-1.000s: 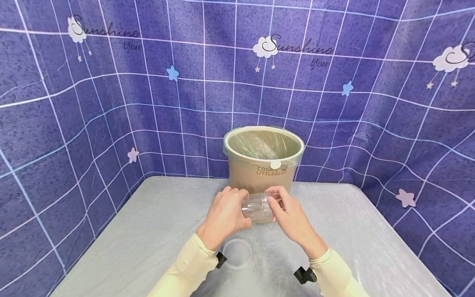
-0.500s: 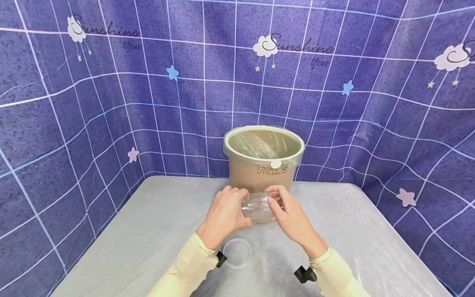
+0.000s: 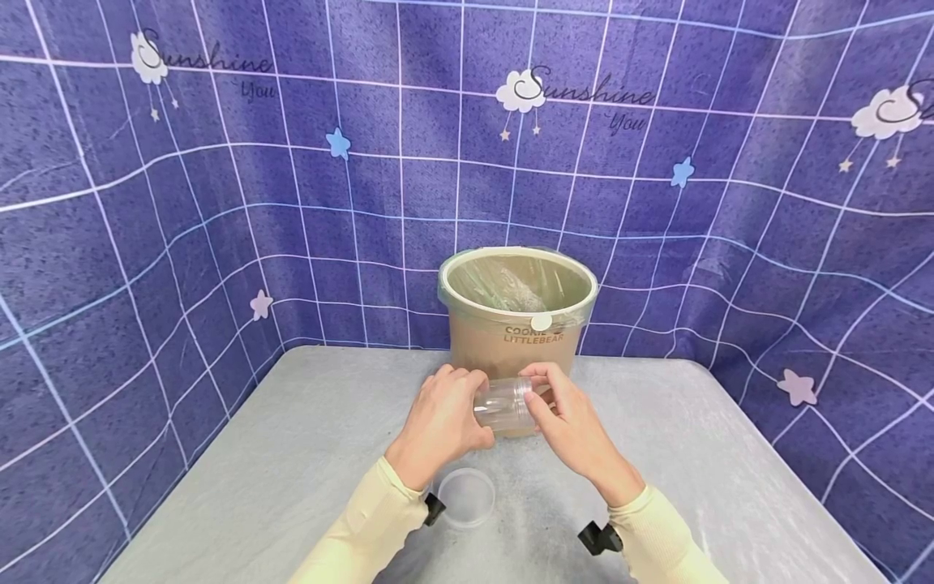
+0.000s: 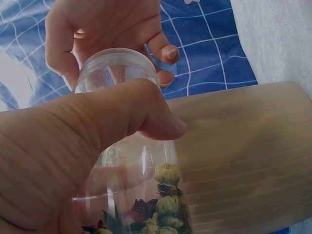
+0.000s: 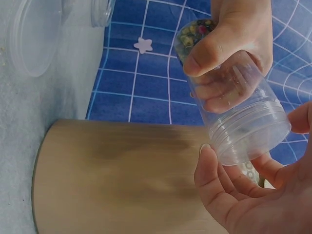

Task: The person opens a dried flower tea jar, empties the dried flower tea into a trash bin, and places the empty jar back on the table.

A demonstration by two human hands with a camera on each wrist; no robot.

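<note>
A clear plastic jar (image 3: pixel 503 407) lies nearly sideways between my hands, in front of the bin. My left hand (image 3: pixel 443 415) grips its body, the thumb wrapped across it in the left wrist view. Dried flowers (image 4: pixel 168 204), yellowish and dark red, sit in the end away from the threaded neck. My right hand (image 3: pixel 572 426) has its fingers curled around the neck end, fingertips at the rim (image 5: pixel 251 136). Whether a clear cap covers that end I cannot tell. On the table below lies a round translucent lid (image 3: pixel 467 498), near my left wrist.
A beige bin (image 3: pixel 481 349) with a plastic liner stands at the back of the grey table (image 3: pixel 328 405). Beside the lid, the right wrist view shows part of another clear threaded container (image 5: pixel 101 10). A blue-purple grid curtain (image 3: pixel 409 186) surrounds the table.
Almost nothing differs. Both hands keep their places on the jar, and the lid and bin have not moved.
</note>
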